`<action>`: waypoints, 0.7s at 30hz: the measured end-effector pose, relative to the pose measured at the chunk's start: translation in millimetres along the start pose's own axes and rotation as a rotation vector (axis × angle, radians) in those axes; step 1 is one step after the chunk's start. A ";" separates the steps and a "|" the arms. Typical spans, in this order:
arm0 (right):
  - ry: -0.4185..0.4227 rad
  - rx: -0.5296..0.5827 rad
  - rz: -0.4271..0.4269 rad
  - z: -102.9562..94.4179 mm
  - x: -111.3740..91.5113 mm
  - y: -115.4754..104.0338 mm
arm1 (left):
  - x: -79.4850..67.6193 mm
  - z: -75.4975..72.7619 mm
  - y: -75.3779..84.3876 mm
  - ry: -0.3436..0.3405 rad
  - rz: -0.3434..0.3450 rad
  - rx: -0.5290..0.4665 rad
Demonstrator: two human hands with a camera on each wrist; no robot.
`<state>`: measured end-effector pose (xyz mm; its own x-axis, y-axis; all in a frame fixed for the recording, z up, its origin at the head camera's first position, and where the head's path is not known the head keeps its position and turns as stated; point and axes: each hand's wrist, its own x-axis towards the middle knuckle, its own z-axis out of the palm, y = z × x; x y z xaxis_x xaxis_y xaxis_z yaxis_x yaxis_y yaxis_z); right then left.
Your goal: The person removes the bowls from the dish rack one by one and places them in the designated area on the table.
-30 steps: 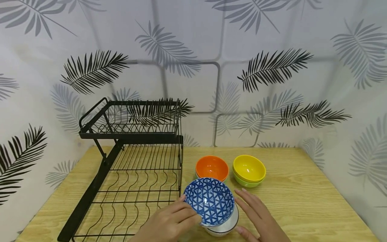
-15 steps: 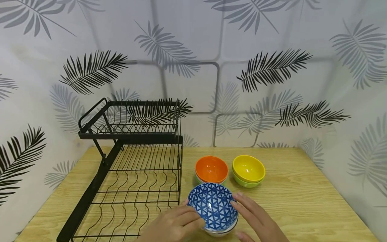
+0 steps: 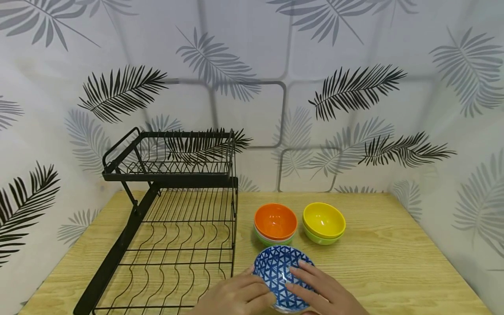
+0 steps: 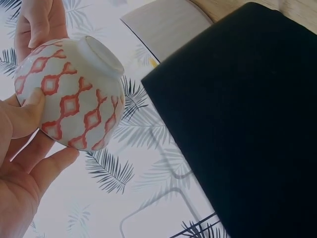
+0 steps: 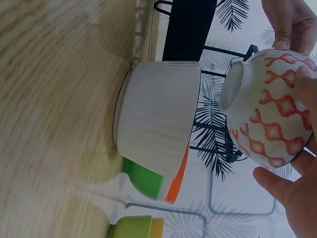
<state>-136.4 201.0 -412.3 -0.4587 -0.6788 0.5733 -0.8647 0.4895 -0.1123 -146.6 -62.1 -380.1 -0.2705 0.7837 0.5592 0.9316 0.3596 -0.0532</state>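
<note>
Both my hands hold a patterned bowl (image 3: 273,261), whose inside shows blue and white triangles in the head view. From the wrist views, the outside of the held bowl (image 4: 69,99) is white with red diamonds; whether this is one bowl or two nested, I cannot tell. My left hand (image 3: 238,294) grips its left side, fingers bent at the rim. My right hand (image 3: 324,291) has fingers over the inside and, in the right wrist view, a digit against the outside. A white ribbed bowl (image 5: 158,111) stands on the table below, apart from the held bowl.
A black two-tier wire dish rack (image 3: 169,177) stands on the left of the wooden table (image 3: 378,245). Behind the hands sit an orange bowl (image 3: 275,221) stacked on others and a yellow bowl (image 3: 323,220) on a green bowl (image 3: 323,239). A leaf-patterned wall backs everything.
The patterned bowl has come nearer and slightly right, covering the white bowl below in the head view. My right hand has moved from beside the bowl to fingers over its inside.
</note>
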 end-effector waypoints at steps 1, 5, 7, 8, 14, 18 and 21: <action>-0.001 0.001 -0.012 0.6 0.0 0.1 | 0.2 -0.3 0.5 -0.009 -0.004 -0.006; 0.002 -0.015 -0.037 1.3 -0.4 -0.5 | 0.7 -0.7 1.7 -0.026 -0.003 -0.028; 0.001 -0.035 -0.038 1.0 -0.7 -1.3 | 1.0 -0.7 2.3 -0.026 -0.002 -0.032; 0.002 -0.037 -0.045 0.9 -1.0 -1.2 | 1.0 -0.5 2.7 -0.027 -0.003 -0.034; 0.043 -0.030 -0.132 3.0 -1.9 1.9 | 1.2 0.6 4.4 -0.046 -0.007 -0.042; 0.066 -0.053 -0.189 5.0 -2.6 4.4 | 0.2 4.3 4.5 -0.036 0.007 -0.033; 0.068 -0.074 -0.219 6.1 -2.8 4.7 | -1.0 6.7 3.0 -0.041 0.013 -0.027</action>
<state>-140.5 201.8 -419.4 -0.2448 -0.7358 0.6314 -0.9237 0.3749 0.0787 -145.2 -58.4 -386.4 -0.2676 0.8083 0.5244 0.9410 0.3361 -0.0379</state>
